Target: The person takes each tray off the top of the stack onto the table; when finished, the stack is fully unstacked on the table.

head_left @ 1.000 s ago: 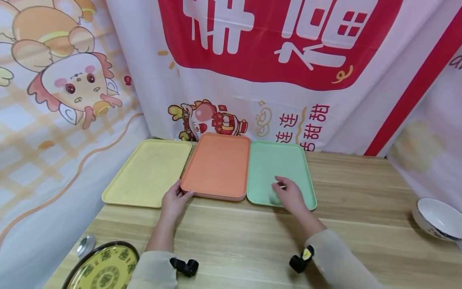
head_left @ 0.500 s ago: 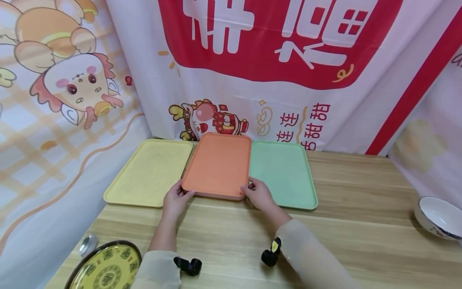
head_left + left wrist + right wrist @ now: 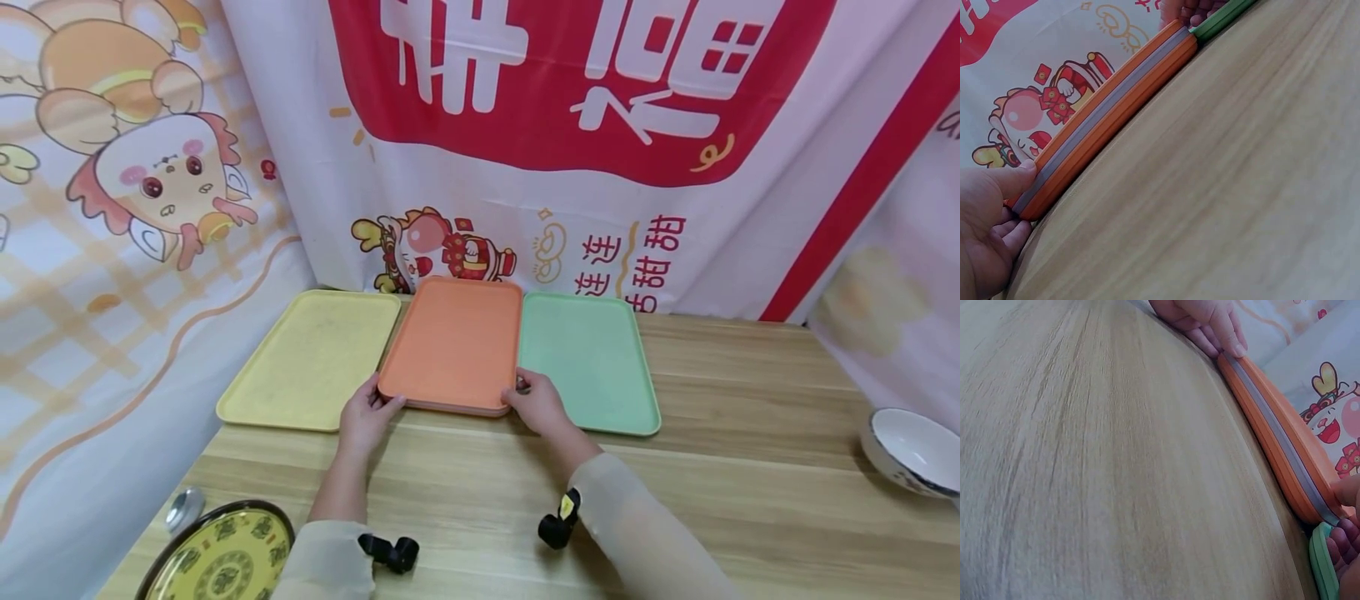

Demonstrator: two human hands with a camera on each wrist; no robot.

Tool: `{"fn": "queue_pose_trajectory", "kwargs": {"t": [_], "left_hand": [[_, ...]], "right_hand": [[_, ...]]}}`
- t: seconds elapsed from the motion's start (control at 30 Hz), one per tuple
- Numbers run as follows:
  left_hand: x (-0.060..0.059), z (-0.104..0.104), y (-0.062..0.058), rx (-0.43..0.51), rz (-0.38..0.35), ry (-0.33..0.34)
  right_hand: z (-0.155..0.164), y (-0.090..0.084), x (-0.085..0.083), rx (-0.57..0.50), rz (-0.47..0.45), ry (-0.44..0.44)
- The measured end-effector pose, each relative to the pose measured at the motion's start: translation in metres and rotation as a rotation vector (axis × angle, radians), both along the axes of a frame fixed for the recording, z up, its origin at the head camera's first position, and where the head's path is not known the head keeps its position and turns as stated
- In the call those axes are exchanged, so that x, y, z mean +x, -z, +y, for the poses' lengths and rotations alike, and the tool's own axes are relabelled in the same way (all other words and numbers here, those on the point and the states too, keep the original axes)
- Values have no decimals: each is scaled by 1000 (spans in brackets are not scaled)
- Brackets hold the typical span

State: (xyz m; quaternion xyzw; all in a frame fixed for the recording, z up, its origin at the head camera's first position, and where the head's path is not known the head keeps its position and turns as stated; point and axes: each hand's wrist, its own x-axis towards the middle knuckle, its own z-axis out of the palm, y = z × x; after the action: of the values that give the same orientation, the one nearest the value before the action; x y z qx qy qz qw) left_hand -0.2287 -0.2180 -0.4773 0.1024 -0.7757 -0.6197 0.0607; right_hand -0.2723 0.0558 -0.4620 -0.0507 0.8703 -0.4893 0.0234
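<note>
An orange tray (image 3: 456, 342) tops a stack at the back of the table. From the wrist views, a lilac tray (image 3: 1279, 432) is sandwiched between it and another orange tray (image 3: 1049, 200) below. My left hand (image 3: 363, 423) grips the stack's front left corner, thumb on the upper rim and fingers curled at the lower edge. At the front right corner, my right hand (image 3: 542, 406) holds the stack the same way, its fingers over the edge of the green tray (image 3: 596, 358). The stack sits between that green tray and a yellow tray (image 3: 315, 358).
A yellow patterned plate (image 3: 225, 567) with a dark rim lies at the front left, beside a small silvery object (image 3: 184, 509). A white bowl (image 3: 915, 450) stands at the right. Printed cloth (image 3: 300, 125) hangs behind and along the sides of the wooden table (image 3: 735, 400).
My right hand has moved left from over the green tray to the stack's front right corner and taken hold there. The left hand keeps its grip; the stack has hardly moved.
</note>
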Motion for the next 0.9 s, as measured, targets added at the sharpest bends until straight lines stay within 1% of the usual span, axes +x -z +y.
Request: {"fn": "queue_pose_trajectory", "kwargs": {"t": [0.03, 0.07, 0.13, 0.2, 0.27, 0.33, 0.47, 0.53, 0.6, 0.67, 0.9], "left_hand": [[0, 0, 0, 1, 0, -4], [0, 0, 0, 4, 1, -8], [0, 1, 0, 6, 3, -12], [0, 2, 0, 8, 1, -11], [-1, 3, 1, 9, 3, -3], [-2, 3, 1, 10, 5, 2], [-1, 2, 1, 4, 8, -15], [-1, 1, 1, 2, 10, -21], [-1, 0, 0, 1, 8, -22], [0, 0, 0, 8, 10, -15], [0, 0, 1, 10, 2, -10]], "right_hand": [[-1, -1, 0, -4, 6, -1], [-3, -3, 1, -26, -8, -8], [-8, -9, 3, -71, -28, -40], [-13, -16, 6, -97, -29, -73], [-16, -22, 9, -113, -31, -88], [-16, -24, 9, -87, -9, -70], [-10, -19, 8, -30, -43, -7], [-6, -16, 6, 19, -53, 5], [-3, -12, 5, 42, -60, 3], [-1, -10, 4, 47, -57, 0], [-3, -6, 3, -5, -61, 18]]}}
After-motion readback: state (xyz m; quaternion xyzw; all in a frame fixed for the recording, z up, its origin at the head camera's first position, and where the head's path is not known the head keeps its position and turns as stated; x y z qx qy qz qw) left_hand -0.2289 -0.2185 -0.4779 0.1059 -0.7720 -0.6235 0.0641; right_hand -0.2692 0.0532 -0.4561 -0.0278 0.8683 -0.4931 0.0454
